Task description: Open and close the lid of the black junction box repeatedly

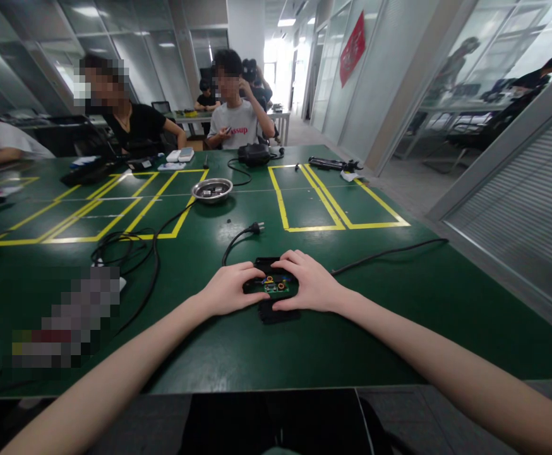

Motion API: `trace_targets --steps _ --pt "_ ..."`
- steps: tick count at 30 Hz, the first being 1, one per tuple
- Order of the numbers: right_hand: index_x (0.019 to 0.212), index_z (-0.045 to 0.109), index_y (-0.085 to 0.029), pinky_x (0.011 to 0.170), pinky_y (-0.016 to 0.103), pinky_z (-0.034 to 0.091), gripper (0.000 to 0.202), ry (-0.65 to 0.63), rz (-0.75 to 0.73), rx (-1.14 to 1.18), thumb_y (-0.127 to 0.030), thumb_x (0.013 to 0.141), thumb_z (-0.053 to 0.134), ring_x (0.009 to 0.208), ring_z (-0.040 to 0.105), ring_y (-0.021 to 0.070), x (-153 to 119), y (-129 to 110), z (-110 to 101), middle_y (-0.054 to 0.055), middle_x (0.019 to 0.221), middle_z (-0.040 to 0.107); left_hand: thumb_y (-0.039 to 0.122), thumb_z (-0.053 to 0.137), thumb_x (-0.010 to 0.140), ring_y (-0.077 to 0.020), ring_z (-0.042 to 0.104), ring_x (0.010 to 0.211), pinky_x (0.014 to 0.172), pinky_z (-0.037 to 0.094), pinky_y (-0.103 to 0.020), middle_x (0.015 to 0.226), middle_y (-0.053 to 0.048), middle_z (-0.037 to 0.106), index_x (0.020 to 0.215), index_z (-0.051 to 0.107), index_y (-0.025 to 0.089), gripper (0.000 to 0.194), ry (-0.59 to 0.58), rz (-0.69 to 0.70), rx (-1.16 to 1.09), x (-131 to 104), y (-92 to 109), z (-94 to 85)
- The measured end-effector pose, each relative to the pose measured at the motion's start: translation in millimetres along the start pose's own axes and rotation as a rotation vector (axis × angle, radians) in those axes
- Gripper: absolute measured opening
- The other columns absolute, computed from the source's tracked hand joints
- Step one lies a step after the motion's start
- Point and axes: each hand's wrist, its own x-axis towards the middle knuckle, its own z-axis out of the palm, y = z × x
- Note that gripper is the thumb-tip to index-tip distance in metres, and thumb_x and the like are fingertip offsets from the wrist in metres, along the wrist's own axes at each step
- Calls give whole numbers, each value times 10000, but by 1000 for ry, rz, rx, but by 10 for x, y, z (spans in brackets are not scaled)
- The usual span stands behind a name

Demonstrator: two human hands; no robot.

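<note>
A black plastic housing [267,261] lies on the green table in front of me, with a green circuit board [272,288] showing inside. Copper-wound coils sit on the board. My left hand [226,289] curves around the housing's left side, thumb and fingers on its edges. On the opposite side, my right hand [314,283] grips it the same way, covering that end. Beneath and nearer to me is a dark, ridged flat piece [280,313]; whether it is part of the housing I cannot tell. A black cord with a plug [257,228] runs from behind my left hand.
A metal bowl [212,191] with small metal parts stands ahead. Another black cable [390,254] stretches right. Coiled cable [124,249] and a blurred-out object [74,319] lie left. Yellow tape [311,229] marks the table. People sit across it, near a black device [254,154].
</note>
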Motion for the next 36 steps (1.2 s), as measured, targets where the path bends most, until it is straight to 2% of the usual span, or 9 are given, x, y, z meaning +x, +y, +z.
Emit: trace_targets --steps 4,7,10,12,15,21,25,30,36 --pt "1196 671 -191 881 501 555 674 7 24 -3 -597 699 878 1016 612 317 -1 -12 22 125 1135 629 459 720 938 -199 713 861 729 535 -264 989 -43 723 1141 736 213 319 4 -27 29 14 0 24" --pt "1238 636 -203 923 483 553 665 29 15 52 -576 735 858 1081 620 311 -14 -10 -22 130 1219 601 448 718 940 -197 713 872 739 538 -260 986 -43 721 1143 733 214 310 11 -25 18 13 -14 12" --pt "1224 607 -218 827 384 564 505 24 11 130 -468 825 790 949 644 223 -38 61 -162 116 1275 568 416 709 944 -187 706 846 736 538 -257 956 -43 713 1144 731 205 291 10 14 -43 4 -34 -29" --pt "1122 623 -209 722 328 533 335 -48 -3 150 -371 854 740 802 616 176 -53 143 -269 83 1150 617 366 679 957 -173 696 811 727 536 -256 935 -44 713 1122 735 198 241 30 53 -89 -2 -42 -62" --pt "940 663 -197 682 297 480 94 -162 -47 154 -276 889 662 746 609 173 -65 254 -375 33 882 653 302 620 967 -158 682 767 696 529 -249 900 -47 719 1062 740 189 191 94 95 -124 -9 -37 -112" --pt "870 713 -177 632 272 449 146 -100 -56 287 -284 918 626 671 588 151 -82 183 -468 28 769 663 273 585 929 -109 571 578 563 449 -219 732 -15 675 865 697 173 163 172 132 -142 -40 71 -264" --pt "844 748 -153 598 252 434 163 -206 -80 456 -285 896 669 628 560 124 -94 75 -509 20 739 660 217 551 858 -91 466 502 508 358 -219 588 28 554 690 584 184 174 91 198 -194 -73 168 -322" --pt "846 777 -146 561 239 411 161 -336 -32 504 -285 863 697 595 513 109 -104 64 -487 9 712 648 217 551 803 -87 406 479 485 305 -219 529 50 470 637 532 192 169 -24 179 -274 -81 192 -240" --pt "870 768 -162 562 237 385 123 -301 10 338 -228 834 671 576 517 111 -98 76 -453 -6 687 641 205 583 798 -89 437 492 506 314 -207 550 43 513 664 594 179 137 -59 78 -204 -47 142 -189"
